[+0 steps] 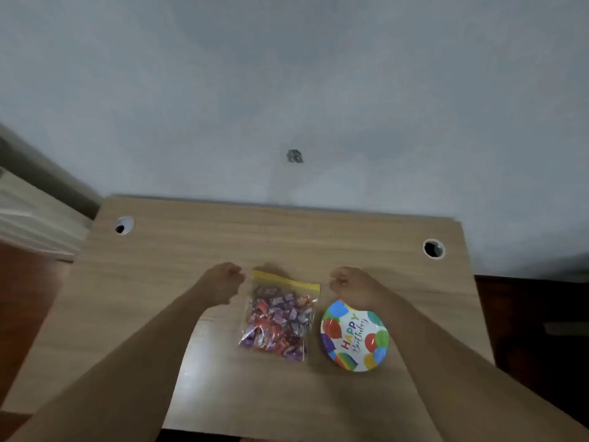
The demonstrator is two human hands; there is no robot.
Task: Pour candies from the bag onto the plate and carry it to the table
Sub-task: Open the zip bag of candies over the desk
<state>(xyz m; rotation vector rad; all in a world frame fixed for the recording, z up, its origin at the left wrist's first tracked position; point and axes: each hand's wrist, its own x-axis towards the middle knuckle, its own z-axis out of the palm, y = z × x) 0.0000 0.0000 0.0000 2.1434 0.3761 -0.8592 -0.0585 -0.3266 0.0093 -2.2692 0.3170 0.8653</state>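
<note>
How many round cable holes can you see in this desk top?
2: one cable hole near the far left corner of the desk, the other cable hole near the far right corner. None looks hidden.

A light wooden desk (pixel 223 244) against a pale wall (pixel 318 90) — plain, dim room.

The wall is grey-white, with one small dark patch (pixel 294 156) just above the desk's far edge. The desktop has two round cable holes — far left (pixel 124 225) and far right (pixel 433 249). Reddish-brown floor (pixel 28 298) shows at left, beside pale wooden furniture (pixel 35 218); the right side lies in shadow.
</note>
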